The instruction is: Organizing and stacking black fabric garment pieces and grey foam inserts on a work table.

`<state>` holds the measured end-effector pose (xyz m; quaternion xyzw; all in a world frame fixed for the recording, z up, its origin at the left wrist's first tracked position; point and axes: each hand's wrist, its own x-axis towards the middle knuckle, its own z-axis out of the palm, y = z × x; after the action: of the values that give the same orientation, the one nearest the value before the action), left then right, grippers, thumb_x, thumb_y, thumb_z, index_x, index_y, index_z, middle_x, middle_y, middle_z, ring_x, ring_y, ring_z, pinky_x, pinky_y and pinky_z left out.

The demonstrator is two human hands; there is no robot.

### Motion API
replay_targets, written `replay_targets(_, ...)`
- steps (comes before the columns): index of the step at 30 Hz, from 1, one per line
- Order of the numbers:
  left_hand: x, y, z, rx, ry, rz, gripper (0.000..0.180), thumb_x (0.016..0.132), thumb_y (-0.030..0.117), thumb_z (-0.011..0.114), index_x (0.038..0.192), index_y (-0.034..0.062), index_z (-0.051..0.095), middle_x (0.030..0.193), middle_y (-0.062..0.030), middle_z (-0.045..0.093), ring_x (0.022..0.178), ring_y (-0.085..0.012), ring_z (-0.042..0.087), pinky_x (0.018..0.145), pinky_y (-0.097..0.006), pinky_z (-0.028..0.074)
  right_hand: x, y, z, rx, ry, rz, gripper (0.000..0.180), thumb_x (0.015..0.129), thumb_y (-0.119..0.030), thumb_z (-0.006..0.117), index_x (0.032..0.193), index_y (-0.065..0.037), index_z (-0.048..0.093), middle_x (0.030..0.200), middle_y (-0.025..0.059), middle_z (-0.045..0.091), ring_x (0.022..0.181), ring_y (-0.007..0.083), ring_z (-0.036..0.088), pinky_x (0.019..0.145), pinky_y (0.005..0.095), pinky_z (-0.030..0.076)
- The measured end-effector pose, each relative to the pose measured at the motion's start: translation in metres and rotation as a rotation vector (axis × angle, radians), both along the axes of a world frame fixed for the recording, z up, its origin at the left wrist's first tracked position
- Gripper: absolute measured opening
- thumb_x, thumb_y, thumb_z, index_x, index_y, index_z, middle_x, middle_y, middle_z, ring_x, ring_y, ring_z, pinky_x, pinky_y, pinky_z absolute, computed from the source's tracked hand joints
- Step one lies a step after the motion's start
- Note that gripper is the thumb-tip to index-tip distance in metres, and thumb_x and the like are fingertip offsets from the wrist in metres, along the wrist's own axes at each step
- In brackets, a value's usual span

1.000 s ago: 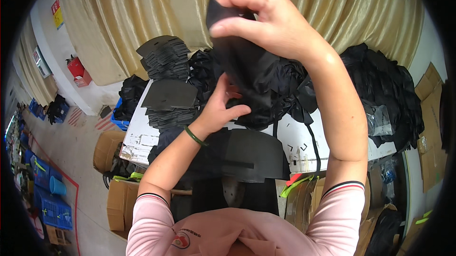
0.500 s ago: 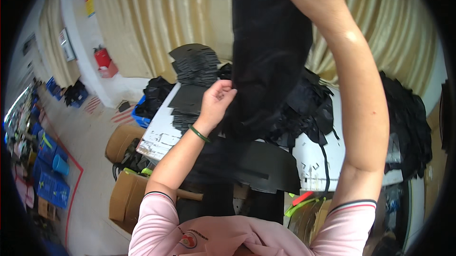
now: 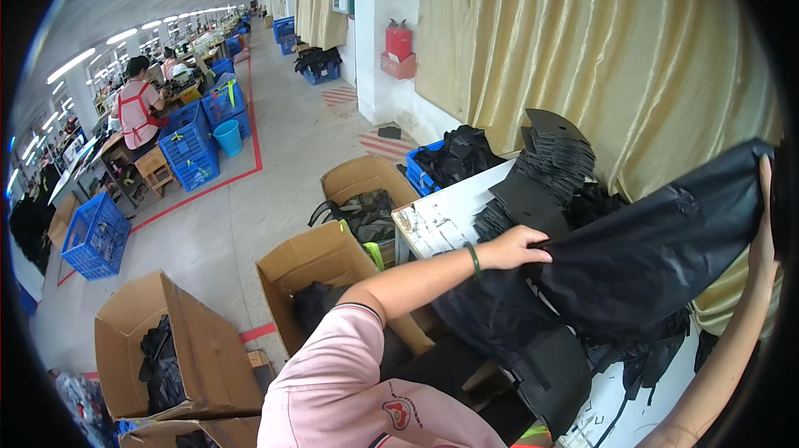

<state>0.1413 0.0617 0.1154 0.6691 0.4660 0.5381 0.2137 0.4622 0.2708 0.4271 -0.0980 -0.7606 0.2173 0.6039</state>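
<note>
A large piece of smooth black fabric is stretched across the right side, slanting up from left to right. My left hand, with a green bangle on the wrist, is closed on its left edge. At the far right my right hand grips the other end, its fingers partly hidden by the cloth and the picture's rim. More black cloth hangs below my left hand, over a stiff dark panel. Behind the fabric, a tall stack of dark curved panels stands on the white table.
Cardboard boxes with dark cloth stand to the left. A blue crate of black fabric adjoins the table. Beige curtains hang behind. Across the aisle are blue crates, a blue bucket and a person in a red apron.
My view has swung left, bringing the aisle and boxes in. The fabric, hanging upright before, is now stretched sideways. My left hand, loosely curled beside it earlier, now grips its edge.
</note>
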Motion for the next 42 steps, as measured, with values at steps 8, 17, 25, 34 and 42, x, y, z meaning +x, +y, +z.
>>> replay_targets(8,-0.093,-0.042,-0.021,0.002,0.216,0.32,0.022,0.084,0.015,0.07,0.099,-0.0002,0.068,0.088,-0.0145,0.067,0.084,-0.0302,0.065,0.076,-0.035,0.051,0.037,0.037,-0.091,-0.485,-0.119,0.176,0.038,0.095,-0.021,0.057,0.129,-0.004,0.053,0.12,0.002,0.059,0.112,0.0124,0.053,0.101,0.0262,0.035)
replay_targets(17,-0.103,-0.076,-0.014,0.134,0.622,0.684,0.035,0.067,-0.004,0.065,0.098,0.0107,0.072,0.09,-0.0062,0.059,0.089,-0.0271,0.059,0.079,-0.034,0.05,0.107,-0.012,-0.199,-0.735,-0.475,0.244,0.021,0.082,-0.016,0.066,0.099,-0.005,0.061,0.087,-0.0001,0.061,0.068,0.0017,0.052,0.063,0.0187,0.042)
replay_targets(25,-0.068,-0.085,-0.09,0.035,0.701,0.502,0.04,0.065,-0.004,0.06,0.101,0.0094,0.07,0.092,-0.0095,0.058,0.09,-0.0283,0.059,0.08,-0.035,0.051,0.158,-0.106,-0.334,-0.933,-0.798,0.037,0.024,0.08,0.0,0.065,0.104,0.001,0.068,0.097,0.0039,0.068,0.089,0.0126,0.061,0.08,0.0266,0.048)
replay_targets(34,-0.035,-0.079,-0.142,-0.187,0.756,0.389,0.049,0.059,-0.01,0.066,0.103,0.0097,0.069,0.091,-0.0093,0.053,0.086,-0.0304,0.059,0.075,-0.04,0.049,0.176,-0.152,-0.384,-0.952,-0.854,0.008,0.033,0.072,0.015,0.043,0.083,-0.002,0.069,0.103,0.0087,0.066,0.087,0.0179,0.06,0.077,0.0273,0.046)
replay_targets(42,-0.022,-0.084,-0.119,-0.296,0.729,0.292,0.053,0.063,-0.012,0.065,0.111,0.0091,0.066,0.101,-0.0111,0.054,0.094,-0.0331,0.058,0.08,-0.041,0.049,0.087,-0.182,-0.353,-0.09,-0.982,-0.092,0.06,0.081,-0.028,0.07,0.133,-0.005,0.05,0.138,0.0166,0.048,0.129,0.0334,0.045,0.107,0.0415,0.038)
